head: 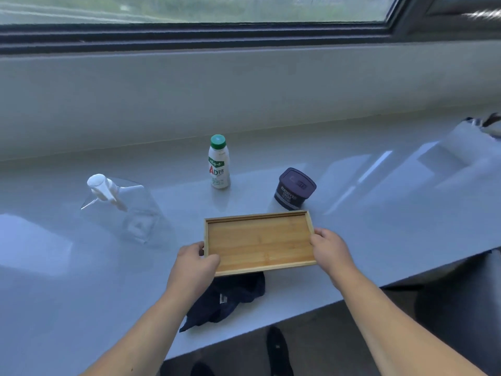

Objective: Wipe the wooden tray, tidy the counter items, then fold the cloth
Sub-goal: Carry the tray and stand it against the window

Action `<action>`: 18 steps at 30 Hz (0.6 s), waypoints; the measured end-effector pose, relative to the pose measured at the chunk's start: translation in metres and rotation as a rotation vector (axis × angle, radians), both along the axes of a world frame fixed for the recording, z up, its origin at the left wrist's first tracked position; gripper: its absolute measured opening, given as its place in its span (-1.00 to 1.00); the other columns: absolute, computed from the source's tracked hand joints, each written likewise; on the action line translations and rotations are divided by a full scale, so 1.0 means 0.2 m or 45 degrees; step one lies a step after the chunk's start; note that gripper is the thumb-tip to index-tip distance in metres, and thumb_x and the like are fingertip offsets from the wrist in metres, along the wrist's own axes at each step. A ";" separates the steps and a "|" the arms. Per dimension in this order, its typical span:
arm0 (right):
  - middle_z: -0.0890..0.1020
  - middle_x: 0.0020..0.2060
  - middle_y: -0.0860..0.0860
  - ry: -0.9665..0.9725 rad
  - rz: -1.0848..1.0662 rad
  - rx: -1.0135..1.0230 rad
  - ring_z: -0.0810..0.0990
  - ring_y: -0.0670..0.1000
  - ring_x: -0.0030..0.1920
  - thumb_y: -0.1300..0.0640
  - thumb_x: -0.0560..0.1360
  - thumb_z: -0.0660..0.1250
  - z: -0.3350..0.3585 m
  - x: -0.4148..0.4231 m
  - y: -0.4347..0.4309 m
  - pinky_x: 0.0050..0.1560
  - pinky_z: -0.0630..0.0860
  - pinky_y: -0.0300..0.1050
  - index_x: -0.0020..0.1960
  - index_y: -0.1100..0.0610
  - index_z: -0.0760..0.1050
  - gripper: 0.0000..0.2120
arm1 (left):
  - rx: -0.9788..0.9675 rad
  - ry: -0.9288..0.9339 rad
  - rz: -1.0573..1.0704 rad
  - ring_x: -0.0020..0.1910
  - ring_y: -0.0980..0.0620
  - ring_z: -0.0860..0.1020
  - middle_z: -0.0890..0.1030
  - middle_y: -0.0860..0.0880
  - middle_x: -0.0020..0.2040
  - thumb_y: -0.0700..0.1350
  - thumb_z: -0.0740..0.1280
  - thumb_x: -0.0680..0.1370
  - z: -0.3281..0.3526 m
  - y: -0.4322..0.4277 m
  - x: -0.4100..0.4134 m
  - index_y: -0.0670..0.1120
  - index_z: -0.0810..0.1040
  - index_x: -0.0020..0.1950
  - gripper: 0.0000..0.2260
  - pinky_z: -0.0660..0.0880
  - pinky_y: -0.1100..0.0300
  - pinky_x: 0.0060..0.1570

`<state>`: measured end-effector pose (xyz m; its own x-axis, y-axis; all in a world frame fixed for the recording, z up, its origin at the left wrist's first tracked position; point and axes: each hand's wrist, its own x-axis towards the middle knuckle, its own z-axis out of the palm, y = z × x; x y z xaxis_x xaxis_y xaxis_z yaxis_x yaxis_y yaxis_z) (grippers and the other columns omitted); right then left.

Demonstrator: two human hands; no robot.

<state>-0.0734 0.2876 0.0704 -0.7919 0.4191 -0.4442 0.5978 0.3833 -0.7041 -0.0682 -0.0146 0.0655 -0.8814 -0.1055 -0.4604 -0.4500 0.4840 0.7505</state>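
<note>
A rectangular wooden tray (260,241) is held over the pale counter (379,218) near its front edge. My left hand (196,263) grips the tray's left near corner, and my right hand (329,246) grips its right end. A dark navy cloth (230,299) lies crumpled on the counter just below the tray, partly hidden by my left wrist. Behind the tray stand a white drink bottle with a green cap (219,162) and a dark purple lidded tub (294,189). A clear spray bottle with a white trigger head (122,204) stands to the left.
A raised sill and a window run along the back of the counter. A pale bag or cloth (479,131) lies at the far right. The counter's front edge runs diagonally, with dark floor and my shoes (279,351) below it.
</note>
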 end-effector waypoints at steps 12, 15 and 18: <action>0.56 0.42 0.08 -0.039 -0.372 0.059 0.55 0.10 0.32 0.05 0.65 0.14 0.05 0.29 0.61 0.23 0.47 0.02 0.45 0.14 0.51 -0.57 | 0.130 -0.111 -0.334 -0.42 -0.02 0.24 0.38 0.06 -0.38 -0.13 0.23 0.31 0.02 0.64 -0.05 -0.13 0.45 -0.24 -0.90 0.20 0.03 -0.34; 0.58 0.38 0.06 -0.035 -0.385 0.066 0.58 0.03 0.17 0.03 0.65 0.13 0.05 0.30 0.79 0.16 0.49 0.02 0.36 0.12 0.55 -0.61 | 0.177 -0.150 -0.354 -0.42 0.00 0.27 0.44 0.01 -0.31 -0.15 0.25 0.33 0.01 0.82 -0.06 -0.18 0.51 -0.17 -0.85 0.21 0.06 -0.38; 0.62 0.29 0.08 -0.032 -0.385 0.089 0.59 -0.02 0.08 0.04 0.66 0.13 0.03 0.25 0.98 0.12 0.52 0.03 0.39 0.15 0.55 -0.59 | 0.177 -0.166 -0.353 -0.43 0.01 0.34 0.49 -0.01 -0.28 -0.14 0.27 0.35 -0.01 1.01 -0.08 -0.15 0.61 -0.08 -0.78 0.27 0.10 -0.41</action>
<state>-0.0235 0.4839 0.0772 -0.6157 0.6642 -0.4239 0.7089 0.2322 -0.6660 -0.0847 0.1868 0.0644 -0.8006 0.2016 -0.5642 -0.4121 0.4983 0.7628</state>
